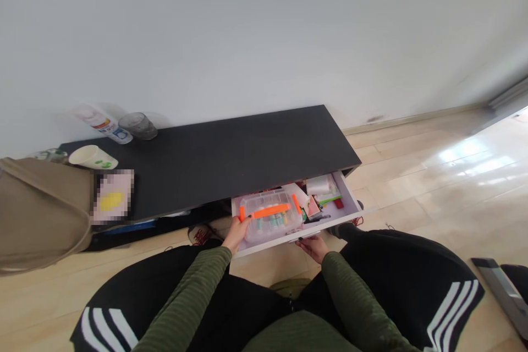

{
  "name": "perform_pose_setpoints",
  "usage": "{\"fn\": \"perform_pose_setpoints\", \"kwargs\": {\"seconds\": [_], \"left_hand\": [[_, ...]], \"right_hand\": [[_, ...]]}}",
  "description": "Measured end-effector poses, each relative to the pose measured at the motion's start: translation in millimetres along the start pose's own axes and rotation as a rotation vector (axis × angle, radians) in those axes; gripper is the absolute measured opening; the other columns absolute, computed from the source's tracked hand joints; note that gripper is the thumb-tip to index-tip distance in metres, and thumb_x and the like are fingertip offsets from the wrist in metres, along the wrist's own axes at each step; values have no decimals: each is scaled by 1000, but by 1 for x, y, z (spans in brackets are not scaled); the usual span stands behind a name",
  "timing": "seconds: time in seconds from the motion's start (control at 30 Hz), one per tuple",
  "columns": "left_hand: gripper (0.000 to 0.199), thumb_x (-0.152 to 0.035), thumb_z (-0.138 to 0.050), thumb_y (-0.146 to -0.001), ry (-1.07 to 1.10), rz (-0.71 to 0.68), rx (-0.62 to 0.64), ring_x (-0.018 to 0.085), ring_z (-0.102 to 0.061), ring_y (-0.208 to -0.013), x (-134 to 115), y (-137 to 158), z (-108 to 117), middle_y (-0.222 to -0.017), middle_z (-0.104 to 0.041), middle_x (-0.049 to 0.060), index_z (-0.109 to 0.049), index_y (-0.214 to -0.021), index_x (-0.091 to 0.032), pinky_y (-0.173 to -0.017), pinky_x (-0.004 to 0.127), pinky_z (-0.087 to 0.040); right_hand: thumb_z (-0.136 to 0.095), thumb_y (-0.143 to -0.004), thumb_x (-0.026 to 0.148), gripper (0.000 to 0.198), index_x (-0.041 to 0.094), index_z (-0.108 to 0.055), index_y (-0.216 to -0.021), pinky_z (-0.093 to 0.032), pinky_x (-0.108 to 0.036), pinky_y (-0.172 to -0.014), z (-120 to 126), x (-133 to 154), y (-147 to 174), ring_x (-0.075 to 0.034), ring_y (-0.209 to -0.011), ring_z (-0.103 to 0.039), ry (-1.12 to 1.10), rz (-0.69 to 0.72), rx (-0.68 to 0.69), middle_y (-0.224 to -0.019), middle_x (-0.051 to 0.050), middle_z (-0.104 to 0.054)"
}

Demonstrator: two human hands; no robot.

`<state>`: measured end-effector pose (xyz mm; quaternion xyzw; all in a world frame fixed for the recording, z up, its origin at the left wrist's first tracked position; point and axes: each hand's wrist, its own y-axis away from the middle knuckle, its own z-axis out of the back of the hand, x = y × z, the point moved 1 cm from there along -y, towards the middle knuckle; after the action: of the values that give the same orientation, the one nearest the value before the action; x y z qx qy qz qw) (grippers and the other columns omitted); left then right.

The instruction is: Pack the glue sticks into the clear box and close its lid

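Observation:
A clear plastic storage box (pixel 270 226) with an orange handle (pixel 271 211) and orange side latches lies in the open drawer (pixel 348 198). Several small bottles or similar items show through its lid. My left hand (pixel 236 235) is closed on the box's front left corner, by the latch. At the drawer's front, my right hand (pixel 314 247) has its fingers curled at the metal pull handle (pixel 305 236). To the right of the box, the drawer holds a roll of clear plastic (pixel 319 185), papers and other small things.
The drawer belongs to a low black cabinet (pixel 247 148) against the wall. On its left stand a spray can (pixel 103 124), a glass (pixel 138 125) and a paper cup (pixel 93 157). A brown bag (pixel 43 214) is at far left. A grey object (pixel 497 286) lies on the floor at right.

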<state>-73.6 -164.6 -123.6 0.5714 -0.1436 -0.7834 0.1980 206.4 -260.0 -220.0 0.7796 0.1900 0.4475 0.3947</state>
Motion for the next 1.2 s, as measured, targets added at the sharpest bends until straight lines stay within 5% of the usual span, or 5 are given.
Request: {"fn": "perform_pose_setpoints", "kwargs": {"seconds": [0.13,0.27,0.4,0.67,1.2], "left_hand": [[28,-36,-74,-68,-168,4,-8,29,-64,-85,-11,2,12,-75,-65,7,-61,-84,-18,-79,37,-45],[18,-28,-59,-81,-499,-316,-51,30,-59,-114,-34,24,23,-117,-69,11,-68,-95,-23,-98,39,-41],[26,-32,-46,-90,-501,-488,-92,25,-62,-103,-50,45,30,-109,-70,9,-69,-97,-23,-93,35,-45],[24,-34,-45,-89,-439,-395,-13,19,-63,-74,-47,48,19,-83,-70,3,-66,-90,-22,-71,29,-43],[25,-22,-43,-90,-610,-343,192,20,-68,-89,-46,43,0,-93,-74,6,-68,-95,-25,-80,28,-44]], "right_hand": [[-78,-66,3,23,18,-64,-75,-58,-23,-65,-7,6,-2,-18,-73,-73,6,-21,-50,-74,-4,-72],[-81,-63,6,23,18,-64,-73,-58,-23,-67,-13,10,-7,-18,-73,-73,0,18,-49,-75,-5,-73],[-86,-58,11,27,16,-65,-74,-58,-22,-64,-20,16,-18,-18,-71,-73,-17,56,-33,-73,-4,-73],[-88,-58,13,30,16,-61,-72,-57,-19,-65,-50,47,-51,-16,-70,-72,-13,135,-14,-70,-2,-71],[-79,-74,21,24,18,-56,-68,-44,-17,-50,-110,107,-71,-10,-47,-61,413,157,25,-54,2,-63]]}}
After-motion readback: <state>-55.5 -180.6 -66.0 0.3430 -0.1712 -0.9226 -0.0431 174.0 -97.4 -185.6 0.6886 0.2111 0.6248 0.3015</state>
